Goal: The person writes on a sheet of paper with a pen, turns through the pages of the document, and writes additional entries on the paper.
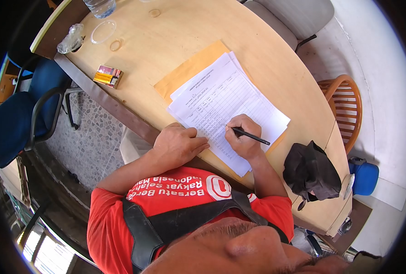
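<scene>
A stack of white papers (242, 97) printed with a table lies on a yellow-brown envelope (190, 64) on the wooden table (141, 45). Handwriting fills part of the top sheet's rows. My right hand (245, 136) rests on the sheet, its fingers closed round a black pen (253, 136) whose back end points to the lower right. My left hand (178, 144) lies at the near left edge of the papers, its fingers bent together and pointing right. Whatever is beneath its fingers, apart from the paper's edge, is hidden.
A cigarette pack (108, 76) lies left of the papers. Behind it are a crumpled plastic bag (71, 39), a clear lid (103, 32) and a plastic cup (100, 6). A black bag (311, 171) sits on the right. Chairs stand around the table.
</scene>
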A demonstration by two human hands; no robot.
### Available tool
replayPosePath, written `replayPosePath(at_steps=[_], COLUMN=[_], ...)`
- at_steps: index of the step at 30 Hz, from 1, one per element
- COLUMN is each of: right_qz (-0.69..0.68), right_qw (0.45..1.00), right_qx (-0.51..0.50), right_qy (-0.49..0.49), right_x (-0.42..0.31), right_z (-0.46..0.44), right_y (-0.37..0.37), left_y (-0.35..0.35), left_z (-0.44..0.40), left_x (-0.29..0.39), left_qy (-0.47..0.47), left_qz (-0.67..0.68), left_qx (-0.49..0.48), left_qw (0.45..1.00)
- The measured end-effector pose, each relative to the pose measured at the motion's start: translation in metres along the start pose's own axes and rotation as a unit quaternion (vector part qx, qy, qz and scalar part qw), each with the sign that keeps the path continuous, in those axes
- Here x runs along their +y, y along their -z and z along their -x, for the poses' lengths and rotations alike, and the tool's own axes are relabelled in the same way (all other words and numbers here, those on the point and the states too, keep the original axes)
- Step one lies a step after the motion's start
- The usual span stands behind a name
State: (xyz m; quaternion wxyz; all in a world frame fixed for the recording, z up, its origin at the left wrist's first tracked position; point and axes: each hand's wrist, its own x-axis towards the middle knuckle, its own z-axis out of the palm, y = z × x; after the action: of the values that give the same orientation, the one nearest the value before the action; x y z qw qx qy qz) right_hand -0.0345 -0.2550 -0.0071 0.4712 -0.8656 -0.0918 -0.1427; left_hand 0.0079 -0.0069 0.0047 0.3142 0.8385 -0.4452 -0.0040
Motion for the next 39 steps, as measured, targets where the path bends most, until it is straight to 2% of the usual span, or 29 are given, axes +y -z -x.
replayPosePath(at_steps=[15,39], right_qz=[0.001,0.005], right_qw=[1.000,1.000], right_qx=[-0.018,0.015], right_qy=[-0.013,-0.024], right_x=[0.0000,-0.0020], right_z=[-0.0006,-0.0010], right_y=[0.0016,-0.0009], left_y=[0.0010,0.0002], left_z=[-0.0005,0.0003], left_x=[0.0006,0.0008], left_qy=[0.002,0.005], left_qz=[-0.001,0.003], left_qx=[-0.003,-0.001], left_qw=[1.000,1.000])
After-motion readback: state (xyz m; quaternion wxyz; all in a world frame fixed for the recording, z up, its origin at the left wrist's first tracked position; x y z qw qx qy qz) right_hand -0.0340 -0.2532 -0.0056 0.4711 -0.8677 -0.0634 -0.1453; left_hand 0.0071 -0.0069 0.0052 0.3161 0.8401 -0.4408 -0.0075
